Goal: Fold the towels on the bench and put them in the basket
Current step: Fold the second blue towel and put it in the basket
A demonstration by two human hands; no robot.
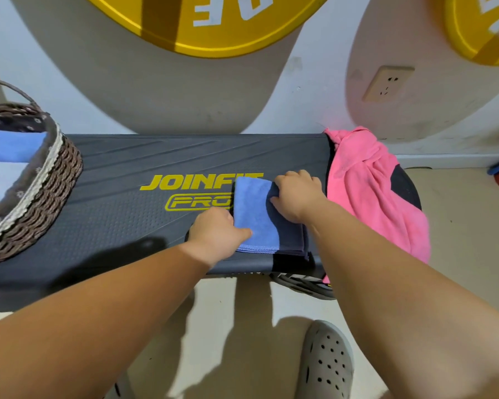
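We finish folding the blue towel at 4 o'clock on the bench, left hand pinching its edge, right hand curled on top, grip unclear; next, the basket at 9 o'clock.

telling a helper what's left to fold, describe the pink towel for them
Find the long black bench with yellow lettering. At its right end a crumpled pink towel drapes over the edge. It is bunched, unlike the folded blue towel beside it.
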